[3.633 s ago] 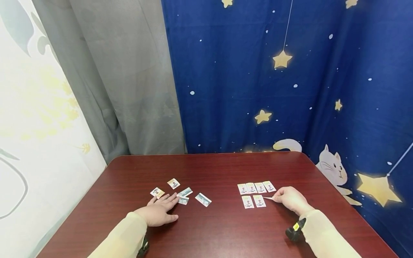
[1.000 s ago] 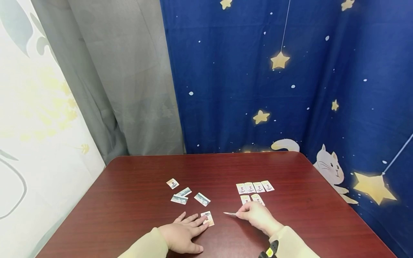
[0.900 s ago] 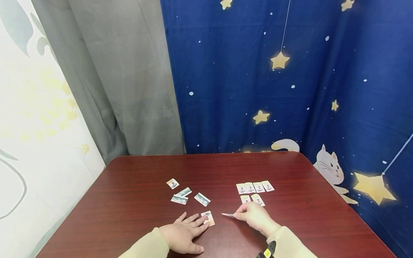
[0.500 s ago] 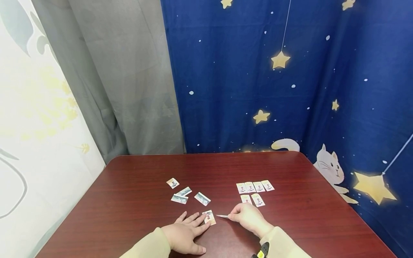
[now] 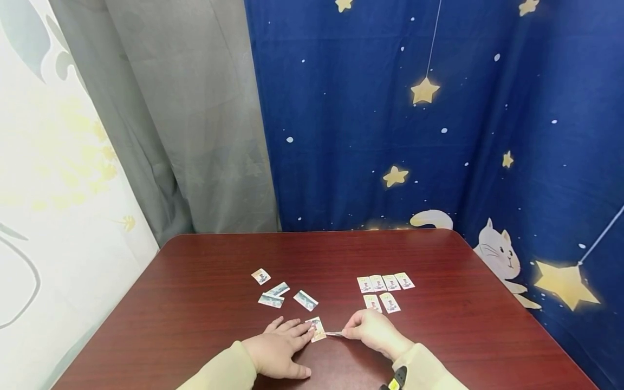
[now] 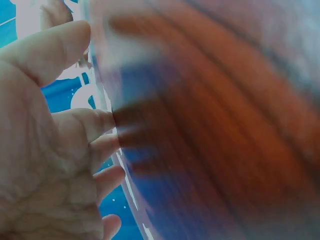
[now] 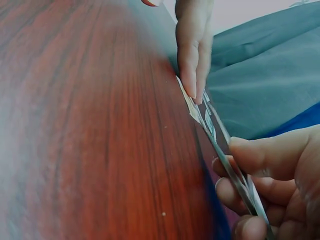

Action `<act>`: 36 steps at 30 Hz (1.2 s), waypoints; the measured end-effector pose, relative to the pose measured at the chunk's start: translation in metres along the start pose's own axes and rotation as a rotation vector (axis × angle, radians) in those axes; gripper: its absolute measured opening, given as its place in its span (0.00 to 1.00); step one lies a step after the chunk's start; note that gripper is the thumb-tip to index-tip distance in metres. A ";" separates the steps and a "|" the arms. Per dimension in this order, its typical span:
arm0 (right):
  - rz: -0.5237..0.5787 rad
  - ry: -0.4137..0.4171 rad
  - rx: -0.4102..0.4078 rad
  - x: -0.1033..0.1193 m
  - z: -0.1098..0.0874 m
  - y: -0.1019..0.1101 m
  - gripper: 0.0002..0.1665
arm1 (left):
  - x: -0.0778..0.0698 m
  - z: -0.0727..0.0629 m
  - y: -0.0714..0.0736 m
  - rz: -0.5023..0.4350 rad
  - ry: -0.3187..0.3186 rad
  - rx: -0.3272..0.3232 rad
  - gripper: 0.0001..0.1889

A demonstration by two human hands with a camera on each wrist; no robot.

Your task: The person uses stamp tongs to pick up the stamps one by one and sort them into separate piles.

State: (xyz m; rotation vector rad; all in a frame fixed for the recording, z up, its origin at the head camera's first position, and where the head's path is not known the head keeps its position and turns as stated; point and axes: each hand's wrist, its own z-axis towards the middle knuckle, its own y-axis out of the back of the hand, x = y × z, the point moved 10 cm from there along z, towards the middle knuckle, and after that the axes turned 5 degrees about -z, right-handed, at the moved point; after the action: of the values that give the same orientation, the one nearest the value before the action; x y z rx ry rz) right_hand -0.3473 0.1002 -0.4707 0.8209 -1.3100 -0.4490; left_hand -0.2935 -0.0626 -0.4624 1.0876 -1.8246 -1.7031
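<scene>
Near the table's front my left hand [image 5: 279, 349] rests palm down with spread fingers. Its fingertips touch the left side of a small picture card [image 5: 319, 330] lying on the table. To the right, the thumb and fingers of my right hand [image 5: 372, 329] pinch a thin card [image 5: 334, 333], seen edge-on. Whether it is one card or several together I cannot tell. The thin card's left tip is right at the picture card's edge. In the right wrist view my right hand [image 7: 285, 180] grips the thin card from both sides, and my left fingertips are beside its far end.
Behind the left hand lie several loose cards: a blue-green card [image 5: 305, 300], two overlapping cards [image 5: 271, 300], and a picture card [image 5: 261, 277]. At the right, matching cards form a back row [image 5: 385, 283] and a pair [image 5: 389, 303]. The red-brown table [image 5: 219, 254] ends before curtains.
My left hand has brought a picture card forward and right from the loose group. My right hand has come left with its thin card, now at that card's edge.
</scene>
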 end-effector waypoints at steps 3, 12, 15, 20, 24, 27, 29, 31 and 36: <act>-0.016 0.018 0.009 0.002 0.000 -0.001 0.07 | 0.001 0.000 0.002 0.001 -0.008 -0.016 0.40; -0.035 0.000 0.005 0.011 -0.007 0.005 0.07 | 0.001 0.000 0.004 0.022 0.005 -0.042 0.38; -0.010 -0.010 0.012 0.013 -0.007 0.004 0.07 | 0.001 0.000 0.005 0.034 0.015 -0.048 0.38; 0.035 -0.032 -0.011 0.010 -0.005 0.001 0.07 | 0.002 0.000 0.004 0.029 0.013 -0.049 0.38; 0.032 -0.036 -0.026 0.005 -0.001 -0.002 0.06 | 0.003 0.000 0.003 0.024 -0.014 -0.064 0.38; 0.020 -0.032 -0.013 0.002 0.003 -0.002 0.05 | 0.002 0.000 0.003 0.020 -0.045 -0.074 0.39; 0.003 -0.020 0.006 0.002 0.006 0.000 0.05 | 0.002 -0.001 0.004 0.019 -0.058 -0.079 0.39; -0.011 -0.001 0.033 0.003 0.010 0.002 0.05 | 0.001 -0.002 0.007 0.018 -0.062 -0.080 0.38; -0.039 0.053 0.120 0.007 0.019 0.006 0.07 | -0.004 -0.003 0.008 0.032 -0.076 -0.039 0.35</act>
State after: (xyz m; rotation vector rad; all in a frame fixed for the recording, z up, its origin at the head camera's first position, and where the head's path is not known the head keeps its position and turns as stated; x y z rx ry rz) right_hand -0.3646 0.0939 -0.4606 0.9539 -1.2831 -0.3791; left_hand -0.2904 -0.0621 -0.4537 0.9853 -1.8361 -1.7763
